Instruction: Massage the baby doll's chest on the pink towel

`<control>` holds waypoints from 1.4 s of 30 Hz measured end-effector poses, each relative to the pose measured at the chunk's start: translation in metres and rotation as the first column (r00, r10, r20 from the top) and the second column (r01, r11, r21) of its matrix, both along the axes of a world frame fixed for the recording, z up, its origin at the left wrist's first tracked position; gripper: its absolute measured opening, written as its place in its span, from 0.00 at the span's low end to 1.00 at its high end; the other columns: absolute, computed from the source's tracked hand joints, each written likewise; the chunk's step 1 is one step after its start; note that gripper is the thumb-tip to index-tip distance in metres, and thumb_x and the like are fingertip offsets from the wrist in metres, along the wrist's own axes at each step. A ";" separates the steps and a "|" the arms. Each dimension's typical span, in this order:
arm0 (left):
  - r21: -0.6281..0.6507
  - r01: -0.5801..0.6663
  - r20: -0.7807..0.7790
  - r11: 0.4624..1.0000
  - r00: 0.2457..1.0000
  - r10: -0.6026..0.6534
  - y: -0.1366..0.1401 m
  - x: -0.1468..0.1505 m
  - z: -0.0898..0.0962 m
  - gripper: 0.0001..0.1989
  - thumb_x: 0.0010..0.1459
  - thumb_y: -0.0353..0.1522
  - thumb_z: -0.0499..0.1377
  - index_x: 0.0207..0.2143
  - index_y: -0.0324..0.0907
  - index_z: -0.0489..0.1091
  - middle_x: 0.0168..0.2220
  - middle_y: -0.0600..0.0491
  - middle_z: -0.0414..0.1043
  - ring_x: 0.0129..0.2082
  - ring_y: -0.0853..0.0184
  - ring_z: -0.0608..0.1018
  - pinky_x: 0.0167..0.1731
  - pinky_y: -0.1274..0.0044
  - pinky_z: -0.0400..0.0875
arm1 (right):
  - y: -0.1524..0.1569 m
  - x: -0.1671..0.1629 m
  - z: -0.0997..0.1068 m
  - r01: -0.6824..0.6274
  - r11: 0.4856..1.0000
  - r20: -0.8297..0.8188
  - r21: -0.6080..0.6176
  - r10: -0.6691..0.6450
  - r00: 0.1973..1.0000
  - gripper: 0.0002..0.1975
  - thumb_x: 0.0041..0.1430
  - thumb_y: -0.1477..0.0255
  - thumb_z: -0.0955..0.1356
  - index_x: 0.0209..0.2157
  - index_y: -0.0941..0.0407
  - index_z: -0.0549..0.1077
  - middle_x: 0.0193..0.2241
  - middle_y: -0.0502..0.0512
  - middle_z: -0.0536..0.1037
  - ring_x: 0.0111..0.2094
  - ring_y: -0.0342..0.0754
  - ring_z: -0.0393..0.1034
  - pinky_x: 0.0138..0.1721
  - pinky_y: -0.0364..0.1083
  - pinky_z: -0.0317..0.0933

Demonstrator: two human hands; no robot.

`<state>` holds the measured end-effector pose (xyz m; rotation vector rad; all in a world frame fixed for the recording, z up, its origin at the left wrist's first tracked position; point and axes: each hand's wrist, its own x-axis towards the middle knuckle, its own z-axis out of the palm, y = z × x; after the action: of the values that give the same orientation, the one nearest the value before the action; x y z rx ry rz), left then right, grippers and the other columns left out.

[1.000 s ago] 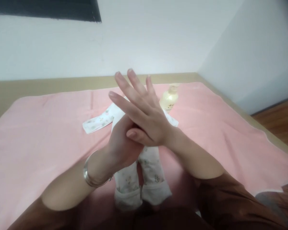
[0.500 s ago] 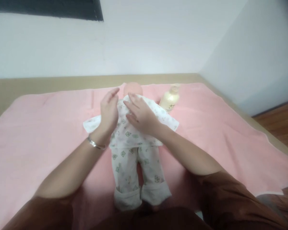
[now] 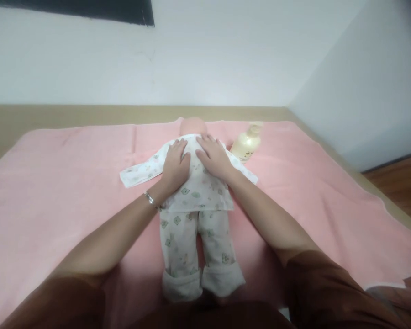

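A baby doll (image 3: 193, 125) lies on a pink blanket, its head toward the wall and its face not visible. It wears a white patterned long-sleeved top (image 3: 202, 192) and matching trousers (image 3: 180, 242) with turned-up cuffs. My left hand (image 3: 176, 167), with a silver bracelet at the wrist, rests flat on the left side of the top near the shoulder. On the right side, my right hand (image 3: 215, 157) lies flat with its fingers pointing toward the doll's head. Both hands are open and hold nothing.
A pale yellow bottle (image 3: 246, 144) stands or leans at the doll's right sleeve. The pink blanket (image 3: 71, 201) covers a tan surface (image 3: 123, 114) that meets a white wall (image 3: 219, 55). A dark panel (image 3: 71, 9) is on the wall at upper left. Wooden floor (image 3: 400, 178) shows at right.
My left hand has come down from a raised, sideways pose onto the top. My right hand has shifted to the right and now lies flat. The doll and bottle look unmoved.
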<state>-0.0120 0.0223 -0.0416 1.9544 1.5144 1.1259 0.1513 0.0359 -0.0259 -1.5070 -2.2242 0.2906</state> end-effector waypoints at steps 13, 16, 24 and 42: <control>-0.013 0.010 -0.087 1.000 0.996 -0.011 0.022 -0.010 -0.013 0.26 0.65 0.35 0.48 0.62 0.37 0.64 0.69 0.43 0.59 0.72 0.57 0.58 0.73 0.60 0.48 | -0.055 -0.049 0.011 -0.114 0.989 0.138 0.099 0.099 0.985 0.31 0.65 0.78 0.55 0.68 0.67 0.56 0.71 0.62 0.55 0.72 0.58 0.46 0.73 0.58 0.39; -0.024 -0.035 0.001 0.999 0.999 0.035 0.014 -0.006 -0.008 0.26 0.62 0.34 0.49 0.62 0.38 0.66 0.67 0.45 0.63 0.71 0.57 0.60 0.72 0.60 0.51 | -0.028 -0.030 0.012 -0.051 0.998 0.107 0.030 0.048 0.993 0.28 0.68 0.73 0.55 0.68 0.61 0.60 0.71 0.59 0.56 0.72 0.61 0.45 0.71 0.64 0.41; -0.009 -0.067 0.112 0.998 0.991 0.068 0.008 -0.003 -0.008 0.24 0.61 0.34 0.49 0.57 0.39 0.69 0.64 0.44 0.67 0.68 0.57 0.65 0.71 0.59 0.55 | -0.039 -0.027 0.008 0.134 0.989 0.127 0.057 -0.141 0.982 0.30 0.71 0.67 0.55 0.68 0.68 0.56 0.69 0.74 0.55 0.71 0.68 0.48 0.69 0.66 0.47; 0.021 -0.077 0.081 0.997 0.994 0.075 0.008 -0.003 -0.010 0.25 0.60 0.31 0.47 0.57 0.37 0.69 0.63 0.43 0.67 0.65 0.58 0.67 0.70 0.60 0.57 | -0.019 -0.026 0.012 -0.077 0.997 0.080 -0.004 0.077 0.994 0.27 0.68 0.70 0.57 0.67 0.54 0.62 0.72 0.58 0.53 0.73 0.64 0.42 0.70 0.69 0.40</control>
<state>-0.0146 0.0304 -0.0512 1.8578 1.5512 1.2441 0.1249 0.0165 -0.0141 -1.4598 -2.3489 0.2582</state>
